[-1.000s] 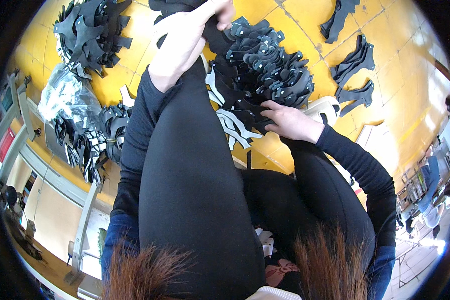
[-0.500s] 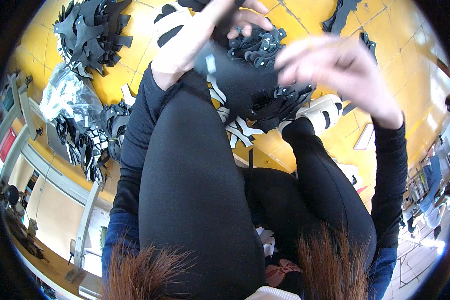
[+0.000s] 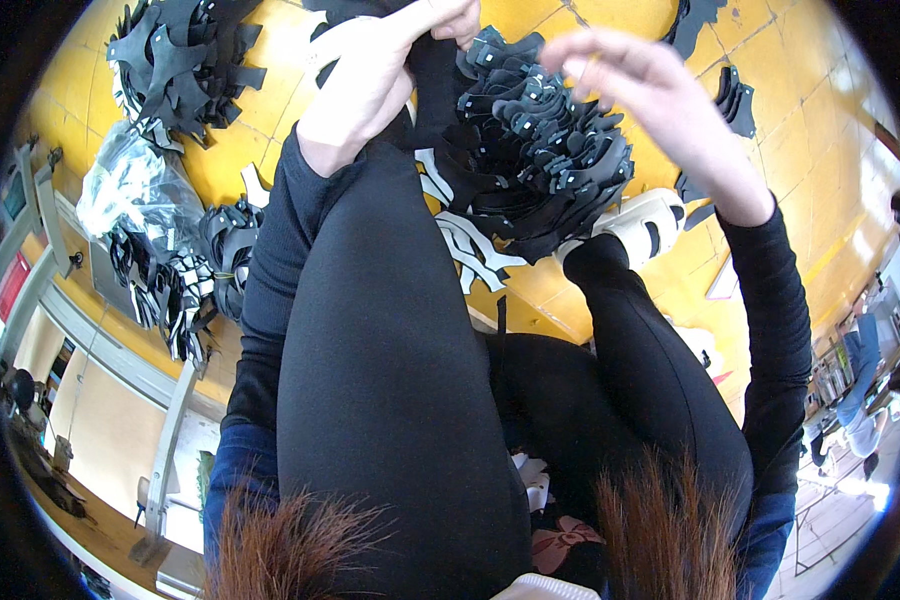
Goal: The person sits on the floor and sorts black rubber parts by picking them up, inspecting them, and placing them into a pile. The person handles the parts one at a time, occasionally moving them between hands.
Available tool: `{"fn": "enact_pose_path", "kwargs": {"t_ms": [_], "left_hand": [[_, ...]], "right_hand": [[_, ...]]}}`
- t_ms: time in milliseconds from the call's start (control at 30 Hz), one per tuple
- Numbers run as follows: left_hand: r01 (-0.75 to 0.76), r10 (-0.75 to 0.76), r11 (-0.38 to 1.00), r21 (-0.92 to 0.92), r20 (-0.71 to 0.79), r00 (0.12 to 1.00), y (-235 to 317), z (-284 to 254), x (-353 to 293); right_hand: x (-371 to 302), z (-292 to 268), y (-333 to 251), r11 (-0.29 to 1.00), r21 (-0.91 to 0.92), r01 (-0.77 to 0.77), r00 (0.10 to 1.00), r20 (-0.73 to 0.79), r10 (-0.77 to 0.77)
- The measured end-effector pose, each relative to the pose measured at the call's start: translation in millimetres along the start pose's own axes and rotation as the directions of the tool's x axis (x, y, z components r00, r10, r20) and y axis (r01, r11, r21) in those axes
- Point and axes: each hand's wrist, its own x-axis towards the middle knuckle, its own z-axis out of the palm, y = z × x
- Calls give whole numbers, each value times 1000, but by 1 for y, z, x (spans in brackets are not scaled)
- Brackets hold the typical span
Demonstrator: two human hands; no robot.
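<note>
My left hand (image 3: 375,75), above my raised knee, is closed at the top of the picture on a black cut piece (image 3: 435,90) that hangs down below the fingers. Its upper end runs out of sight behind the hand. My right hand (image 3: 650,95) hovers over the right side of a big heap of black cut pieces (image 3: 560,130), fingers bent and apart, holding nothing. Small pale marks dot the pieces in that heap. Several white strips (image 3: 470,245) lie at the heap's near left edge, beside my knee.
More black pieces are piled at the far left (image 3: 175,60). Below them sit a clear plastic bag (image 3: 135,190) and bundled black-and-white pieces (image 3: 175,290). A white shoe (image 3: 645,225) is on my foot. Black pieces (image 3: 735,100) lie farther right on the yellow tiled floor (image 3: 810,130).
The blurred black piece that spanned the space between my hands now hangs from my left hand alone. My right hand has moved slightly up and left, uncovering more of the heap.
</note>
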Motion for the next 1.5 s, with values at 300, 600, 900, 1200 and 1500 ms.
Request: {"fn": "enact_pose_path", "kwargs": {"t_ms": [300,600,900,1200,1500], "left_hand": [[142,-144,988,-54,-37,989,6,3,0],[227,-229,972,-61,-30,973,2,-8,-1],[306,-310,939,-159,3,951,4,-16,3],[222,-230,968,-117,-64,971,7,-16,2],[199,-211,969,-149,-68,975,7,-18,2]], "right_hand": [[-48,98,65,835,-550,-10,845,441,301],[-64,92,65,907,-420,26,859,473,195],[-28,15,85,881,-450,-145,989,-59,132],[-35,17,113,832,-551,-61,981,121,152],[-41,20,116,822,-568,-34,981,137,134]]}}
